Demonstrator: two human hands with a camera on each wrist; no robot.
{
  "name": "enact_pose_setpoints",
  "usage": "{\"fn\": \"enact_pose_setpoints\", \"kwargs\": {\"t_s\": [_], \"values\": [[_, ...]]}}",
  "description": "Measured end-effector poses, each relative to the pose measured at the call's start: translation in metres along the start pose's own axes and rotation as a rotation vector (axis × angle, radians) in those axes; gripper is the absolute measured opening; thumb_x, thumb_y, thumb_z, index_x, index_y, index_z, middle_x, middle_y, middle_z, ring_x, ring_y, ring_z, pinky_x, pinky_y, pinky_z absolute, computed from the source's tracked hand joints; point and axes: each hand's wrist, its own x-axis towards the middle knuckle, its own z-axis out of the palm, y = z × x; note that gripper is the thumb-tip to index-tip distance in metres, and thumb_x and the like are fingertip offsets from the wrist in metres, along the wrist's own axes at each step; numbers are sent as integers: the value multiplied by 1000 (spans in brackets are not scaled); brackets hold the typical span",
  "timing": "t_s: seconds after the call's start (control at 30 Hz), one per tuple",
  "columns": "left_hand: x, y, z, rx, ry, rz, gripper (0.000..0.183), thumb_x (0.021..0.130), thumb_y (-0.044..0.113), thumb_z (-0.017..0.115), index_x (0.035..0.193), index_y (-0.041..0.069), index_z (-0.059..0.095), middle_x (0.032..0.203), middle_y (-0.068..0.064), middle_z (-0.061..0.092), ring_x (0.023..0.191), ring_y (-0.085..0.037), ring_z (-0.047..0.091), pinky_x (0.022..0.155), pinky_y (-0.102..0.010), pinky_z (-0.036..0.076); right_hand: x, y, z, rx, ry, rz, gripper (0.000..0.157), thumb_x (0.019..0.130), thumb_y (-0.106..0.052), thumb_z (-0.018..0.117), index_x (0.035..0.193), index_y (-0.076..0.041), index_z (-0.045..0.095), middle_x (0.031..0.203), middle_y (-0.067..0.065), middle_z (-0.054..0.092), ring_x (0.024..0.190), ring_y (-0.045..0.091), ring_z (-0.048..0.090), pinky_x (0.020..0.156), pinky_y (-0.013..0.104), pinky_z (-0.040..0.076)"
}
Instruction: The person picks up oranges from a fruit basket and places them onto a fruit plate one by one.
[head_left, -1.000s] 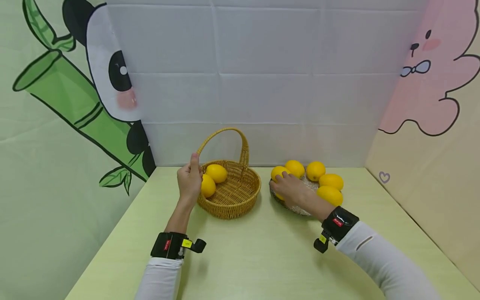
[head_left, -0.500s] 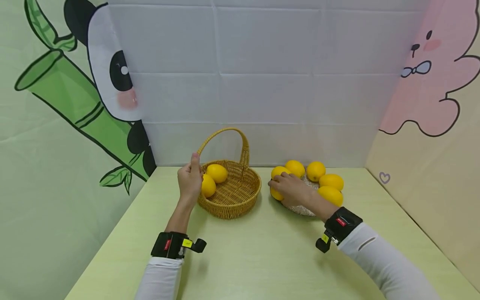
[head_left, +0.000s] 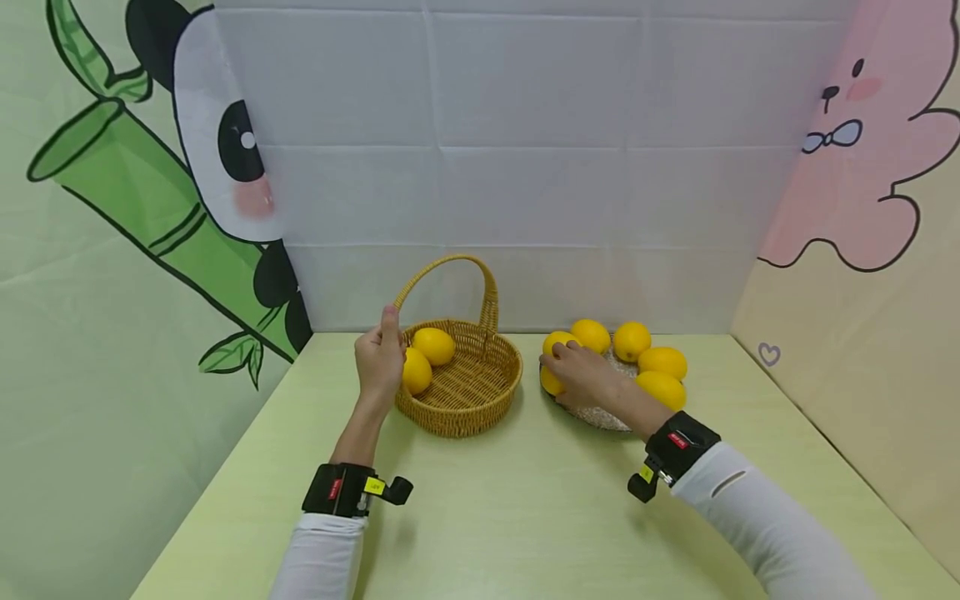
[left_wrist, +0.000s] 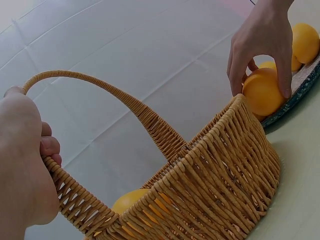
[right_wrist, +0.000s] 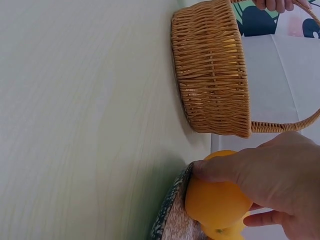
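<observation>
My left hand [head_left: 379, 360] grips the arched handle [head_left: 489, 304] of a round wicker basket [head_left: 459, 417] on its left side, fingers curled round it. Two yellow lemons [head_left: 433, 347] lie in the basket's left half. Over the left edge of a speckled plate [head_left: 600, 419], my right hand [head_left: 588, 379] holds a lemon [left_wrist: 263, 92] between thumb and fingers. That lemon is partly hidden by the hand in the head view. Its thumb lies across the fruit at the plate's dark rim [right_wrist: 172, 200] in the right wrist view.
Several more lemons [head_left: 660, 390] lie round the plate's back and right side. Basket and plate stand side by side on a pale table [head_left: 510, 517], near a light back wall cloth [head_left: 525, 200]. Printed cloths flank both sides.
My right hand has shifted slightly on the plate's left edge, and more of the lemon under its fingers shows than a second ago. Left hand and basket have stayed still.
</observation>
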Motion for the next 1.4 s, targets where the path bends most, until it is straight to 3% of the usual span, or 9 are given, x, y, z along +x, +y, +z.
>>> {"fn": "enact_pose_setpoints", "kwargs": {"t_s": [0.43,0.67,0.93,1.1,1.4], "values": [[1,3,0,3,6,-1,70,103,64,47,54,14,37,46,8,32,39,-9,27,36,-20,22,-3,7,-1,44,29,6,76,81,-48,86,142,-12,59,130,16,60,108,33,55,85,46,54],[0,2,0,2,0,4,70,104,63,46,55,14,37,46,8,33,39,-9,27,36,-20,22,-7,10,-2,123,33,29,73,89,-53,75,145,-10,57,136,18,58,115,36,56,88,51,54],[0,1,0,3,2,6,70,103,64,47,54,14,37,46,7,32,38,-9,27,35,-21,22,-12,14,-14,290,38,100,78,95,-61,62,155,-12,47,154,19,44,133,42,44,102,61,44],[0,0,1,6,2,-4,72,102,66,46,54,13,38,46,8,32,39,-9,28,36,-20,22,-14,16,-19,352,76,101,84,97,-66,56,162,-16,35,162,18,32,142,40,34,110,63,34],[-1,1,-1,20,0,-12,72,102,66,45,54,13,37,46,8,31,39,-10,26,36,-21,21,-16,13,-27,420,120,73,88,96,-70,53,164,-18,30,164,18,27,144,39,31,108,64,37]]}}
